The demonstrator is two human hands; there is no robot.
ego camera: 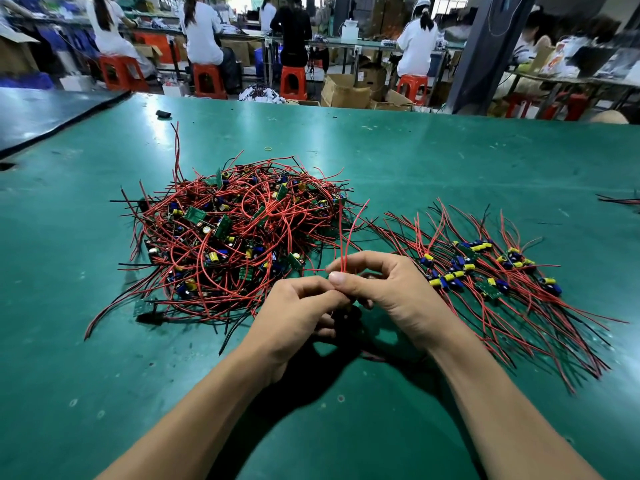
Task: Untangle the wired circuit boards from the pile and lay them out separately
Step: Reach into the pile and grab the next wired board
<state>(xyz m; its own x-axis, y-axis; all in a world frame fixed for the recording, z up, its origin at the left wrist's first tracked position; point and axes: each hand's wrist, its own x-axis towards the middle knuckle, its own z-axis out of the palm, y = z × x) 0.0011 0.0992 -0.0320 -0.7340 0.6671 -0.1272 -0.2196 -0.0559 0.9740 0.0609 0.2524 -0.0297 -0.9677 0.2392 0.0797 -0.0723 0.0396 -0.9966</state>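
Two hands pinching red wires, tangled pile just beyond

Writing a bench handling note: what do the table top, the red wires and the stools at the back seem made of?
Table top: green rubber or vinyl mat, probably; semi-gloss, mirrors bright light, scuffed. Red wires: flexible plastic insulation, smooth, curving freely; left hand and right hand pinch some. Stools: likely moulded plastic, orange-red, slightly glossy; blurred, so uncertain.
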